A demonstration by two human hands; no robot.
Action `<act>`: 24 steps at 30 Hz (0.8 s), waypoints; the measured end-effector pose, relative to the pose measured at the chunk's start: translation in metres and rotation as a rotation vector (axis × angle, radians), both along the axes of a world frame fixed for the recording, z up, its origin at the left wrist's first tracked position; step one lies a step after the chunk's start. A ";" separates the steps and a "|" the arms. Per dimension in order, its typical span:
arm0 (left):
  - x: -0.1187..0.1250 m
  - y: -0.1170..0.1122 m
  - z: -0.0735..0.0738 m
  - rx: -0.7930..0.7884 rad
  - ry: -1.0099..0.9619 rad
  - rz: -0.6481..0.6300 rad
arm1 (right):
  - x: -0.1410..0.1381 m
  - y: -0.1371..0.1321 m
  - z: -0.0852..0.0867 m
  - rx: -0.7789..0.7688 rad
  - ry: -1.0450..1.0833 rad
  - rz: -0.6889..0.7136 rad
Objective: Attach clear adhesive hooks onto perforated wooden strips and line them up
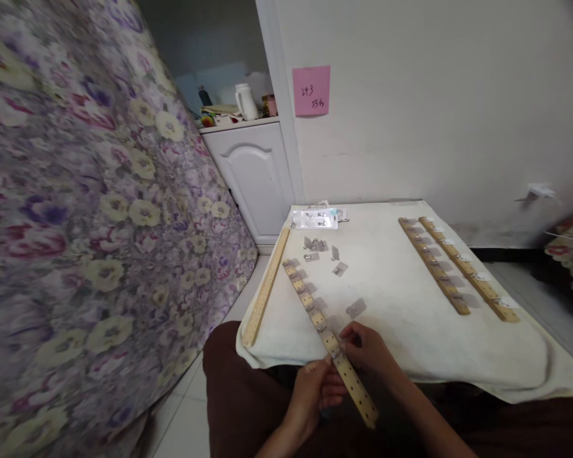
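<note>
A long wooden strip (pixel 315 318) with holes and several small metal clips fixed along it runs from the table down toward my lap. My left hand (pixel 315 391) grips its near part from underneath, fingers curled round it. My right hand (pixel 367 350) pinches the strip from the right side, fingertips on a metal clip at about its middle. Several loose metal clips (pixel 340 268) lie on the white cloth-covered table (pixel 401 286) just beyond. A bare wooden strip (pixel 266 287) lies along the table's left edge.
Two finished strips (pixel 458 267) with clips lie side by side on the right of the table. A clear plastic packet (pixel 314 219) sits at the far edge. A flowered mattress (pixel 76 222) leans on the left; a white cabinet (pixel 253 178) and a pink note (pixel 311 90) on the wall stand behind.
</note>
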State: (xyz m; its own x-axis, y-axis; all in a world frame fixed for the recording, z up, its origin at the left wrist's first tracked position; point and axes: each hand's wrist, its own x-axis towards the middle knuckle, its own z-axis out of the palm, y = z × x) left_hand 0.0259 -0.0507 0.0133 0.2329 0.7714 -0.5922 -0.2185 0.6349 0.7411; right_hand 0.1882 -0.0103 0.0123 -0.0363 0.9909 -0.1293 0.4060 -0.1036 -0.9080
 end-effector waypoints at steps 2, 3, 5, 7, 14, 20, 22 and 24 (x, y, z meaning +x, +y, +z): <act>0.000 0.000 0.000 0.000 0.001 0.002 | 0.000 0.001 -0.001 0.005 -0.001 -0.003; 0.001 0.001 0.000 -0.001 0.001 0.004 | -0.001 0.000 -0.002 0.010 0.001 -0.004; 0.001 0.001 0.001 -0.008 0.000 0.010 | -0.001 0.000 -0.004 0.024 0.008 -0.008; 0.001 0.000 0.002 -0.014 -0.005 0.020 | -0.002 -0.002 -0.004 0.034 0.027 -0.013; 0.001 -0.002 0.001 -0.013 -0.019 0.027 | 0.000 -0.005 -0.001 -0.039 0.199 0.000; 0.000 -0.002 -0.001 -0.006 -0.029 0.025 | 0.012 -0.003 -0.004 -0.049 0.291 -0.002; 0.000 -0.003 -0.001 -0.010 -0.023 0.028 | 0.014 -0.003 -0.004 -0.027 0.288 -0.010; 0.000 -0.003 -0.001 -0.012 -0.020 0.029 | 0.015 -0.003 -0.003 -0.023 0.283 -0.009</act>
